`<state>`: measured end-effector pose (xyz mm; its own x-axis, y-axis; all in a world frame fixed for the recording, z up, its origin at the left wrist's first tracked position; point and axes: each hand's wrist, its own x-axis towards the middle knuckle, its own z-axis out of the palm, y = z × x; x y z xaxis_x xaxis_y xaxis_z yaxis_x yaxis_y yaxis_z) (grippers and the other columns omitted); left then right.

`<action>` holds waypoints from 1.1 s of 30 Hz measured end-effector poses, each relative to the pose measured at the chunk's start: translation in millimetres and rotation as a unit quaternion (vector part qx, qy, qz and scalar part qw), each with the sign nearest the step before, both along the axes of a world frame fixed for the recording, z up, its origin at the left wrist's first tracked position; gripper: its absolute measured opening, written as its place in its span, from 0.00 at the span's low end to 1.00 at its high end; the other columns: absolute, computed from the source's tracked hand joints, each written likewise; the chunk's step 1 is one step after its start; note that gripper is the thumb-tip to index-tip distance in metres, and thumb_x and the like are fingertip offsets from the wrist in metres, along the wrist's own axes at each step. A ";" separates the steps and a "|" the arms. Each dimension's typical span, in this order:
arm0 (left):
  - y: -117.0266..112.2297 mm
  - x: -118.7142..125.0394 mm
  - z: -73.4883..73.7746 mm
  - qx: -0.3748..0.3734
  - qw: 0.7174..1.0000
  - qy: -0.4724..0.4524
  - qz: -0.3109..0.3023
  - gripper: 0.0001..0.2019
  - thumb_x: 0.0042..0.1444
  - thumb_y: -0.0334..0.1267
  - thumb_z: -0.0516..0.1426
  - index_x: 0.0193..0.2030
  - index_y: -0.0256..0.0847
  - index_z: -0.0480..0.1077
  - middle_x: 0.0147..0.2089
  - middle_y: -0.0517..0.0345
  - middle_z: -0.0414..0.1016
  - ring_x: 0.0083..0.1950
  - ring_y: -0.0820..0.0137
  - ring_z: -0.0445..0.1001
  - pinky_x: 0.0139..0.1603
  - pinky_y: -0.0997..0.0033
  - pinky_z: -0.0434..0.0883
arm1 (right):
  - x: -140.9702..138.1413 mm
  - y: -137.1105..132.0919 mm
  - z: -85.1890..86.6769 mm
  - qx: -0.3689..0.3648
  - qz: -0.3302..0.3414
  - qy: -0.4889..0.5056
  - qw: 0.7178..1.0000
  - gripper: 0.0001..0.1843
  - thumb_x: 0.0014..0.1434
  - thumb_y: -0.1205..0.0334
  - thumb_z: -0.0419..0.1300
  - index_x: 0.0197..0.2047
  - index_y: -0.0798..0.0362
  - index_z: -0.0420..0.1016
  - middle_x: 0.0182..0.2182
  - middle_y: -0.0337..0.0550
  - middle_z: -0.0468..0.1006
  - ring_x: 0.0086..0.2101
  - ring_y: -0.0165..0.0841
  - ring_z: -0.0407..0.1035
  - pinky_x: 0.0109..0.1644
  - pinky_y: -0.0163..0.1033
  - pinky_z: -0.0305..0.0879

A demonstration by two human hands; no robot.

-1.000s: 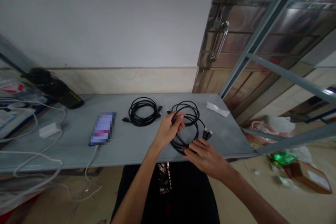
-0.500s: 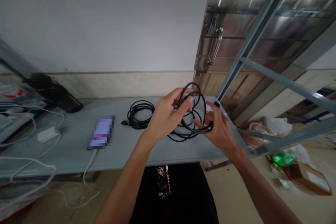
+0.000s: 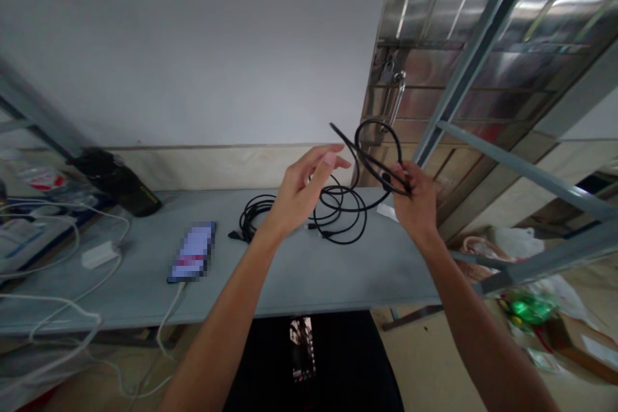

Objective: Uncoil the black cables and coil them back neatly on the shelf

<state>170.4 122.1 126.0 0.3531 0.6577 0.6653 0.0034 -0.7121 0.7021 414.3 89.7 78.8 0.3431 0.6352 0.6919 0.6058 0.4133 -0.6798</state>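
My right hand [image 3: 416,203] is closed around a bunch of loops of a black cable [image 3: 374,167], held up over the right end of the table. Part of that cable hangs down and lies in loose loops on the tabletop, with dark connectors among them. Just left of the raised loops is my left hand [image 3: 300,192], its fingers apart and nothing gripped. A second black cable [image 3: 247,225], wound in a round coil with a plug end, lies behind my left forearm, which partly hides it.
On the grey table [image 3: 333,277] lie a phone [image 3: 194,251] with a white lead, a white adapter [image 3: 100,255] and a tipped dark bottle [image 3: 120,183]. A metal frame post [image 3: 470,55] rises at right, before a metal door. Bags and a box [image 3: 586,347] are on the floor.
My left hand has let go of the cable loops. My right hand has risen and moved slightly right with them, and the loops have spread, some now lying on the table.
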 end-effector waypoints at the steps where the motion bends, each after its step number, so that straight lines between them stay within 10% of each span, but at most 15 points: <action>1: 1.4 0.1 -14.4 0.003 1.000 -0.003 0.017 0.22 0.83 0.54 0.51 0.65 0.42 0.77 0.56 0.48 0.86 0.59 0.62 0.82 0.65 0.58 0.75 | 3.5 1.2 -0.2 0.011 -0.006 0.021 1.000 0.24 0.74 0.34 0.60 0.41 0.47 0.77 0.29 0.41 0.78 0.29 0.40 0.74 0.34 0.45 0.69; 6: -2.0 13.0 -108.4 0.070 0.978 -0.018 0.197 0.18 0.76 0.51 0.62 0.64 0.43 0.71 0.61 0.44 0.77 0.63 0.56 0.77 0.69 0.50 0.73 | 20.3 8.8 5.5 0.055 0.006 0.135 0.989 0.26 0.71 0.30 0.63 0.39 0.45 0.78 0.22 0.35 0.67 0.20 0.35 0.62 0.24 0.42 0.57; 11: 14.7 32.6 -174.5 0.016 0.974 0.117 0.194 0.30 0.72 0.43 0.64 0.76 0.40 0.63 0.70 0.35 0.73 0.72 0.45 0.71 0.76 0.35 0.67 | 30.3 14.6 21.0 0.094 0.046 0.206 0.973 0.24 0.66 0.31 0.70 0.38 0.43 0.79 0.22 0.34 0.68 0.20 0.35 0.64 0.23 0.42 0.60; 17: 43.8 25.1 -202.2 -0.001 0.979 0.156 0.134 0.30 0.60 0.16 0.51 0.64 0.42 0.76 0.62 0.45 0.79 0.66 0.58 0.79 0.74 0.50 0.74 | 50.3 5.5 41.0 0.041 0.098 0.205 0.973 0.26 0.63 0.28 0.71 0.41 0.43 0.83 0.22 0.33 0.69 0.20 0.33 0.64 0.22 0.40 0.58; 23: 46.7 9.8 -234.1 -0.022 0.976 0.142 0.165 0.27 0.60 0.17 0.50 0.59 0.43 0.78 0.63 0.45 0.79 0.68 0.55 0.78 0.76 0.42 0.73 | 61.5 -0.2 57.6 0.017 0.112 0.130 0.985 0.24 0.62 0.32 0.75 0.42 0.44 0.82 0.20 0.28 0.56 0.20 0.31 0.53 0.25 0.42 0.59; 33: 45.7 5.6 -257.9 -0.042 0.974 0.103 0.198 0.29 0.63 0.21 0.52 0.68 0.41 0.72 0.66 0.42 0.78 0.71 0.53 0.76 0.78 0.40 0.70 | 41.7 24.9 118.8 -0.110 0.184 -0.064 0.975 0.31 0.69 0.26 0.66 0.35 0.48 0.79 0.28 0.40 0.78 0.22 0.30 0.66 0.23 0.38 0.62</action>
